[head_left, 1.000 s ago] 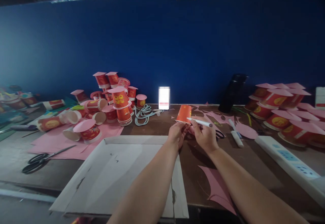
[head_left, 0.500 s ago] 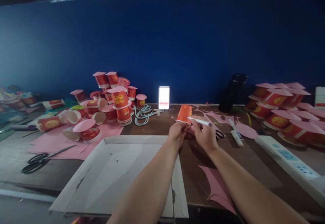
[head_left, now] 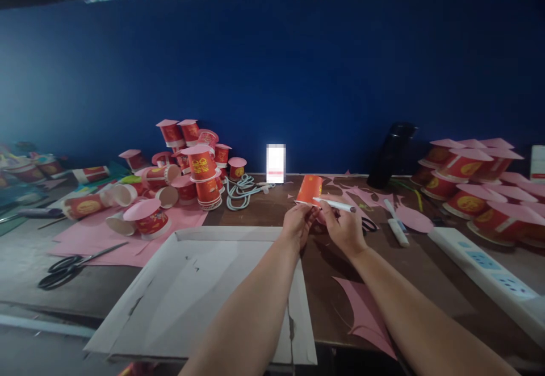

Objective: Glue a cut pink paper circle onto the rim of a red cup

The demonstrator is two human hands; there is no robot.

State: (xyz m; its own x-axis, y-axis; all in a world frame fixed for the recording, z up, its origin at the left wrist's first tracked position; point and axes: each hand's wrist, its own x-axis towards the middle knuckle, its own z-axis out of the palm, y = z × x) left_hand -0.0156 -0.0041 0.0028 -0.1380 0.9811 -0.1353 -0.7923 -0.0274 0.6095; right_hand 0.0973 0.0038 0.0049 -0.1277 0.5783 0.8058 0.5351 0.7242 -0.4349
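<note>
A red paper cup [head_left: 310,188] lies tilted in front of me, its near end held by my left hand [head_left: 298,222], whose fingers are closed on it. My right hand [head_left: 344,227] is closed around a white marker pen [head_left: 336,204]. The pen's tip end points left at the lower part of the cup; I cannot tell whether it touches. Some pink paper shows between the two hands, partly hidden by the fingers. Just right of my right hand are the dark handles of a pair of scissors [head_left: 369,225].
A white cardboard tray [head_left: 183,291] lies under my left forearm. Red cups with pink paper discs [head_left: 200,163] are stacked at left and more cups [head_left: 466,163] at right. Black scissors [head_left: 63,268], a glue tube [head_left: 398,232], a black bottle [head_left: 389,154] and a power strip [head_left: 481,262] lie around.
The marker pen has shifted very slightly along the cup's lower part. Both hands otherwise keep their places, and the whole view has moved a touch.
</note>
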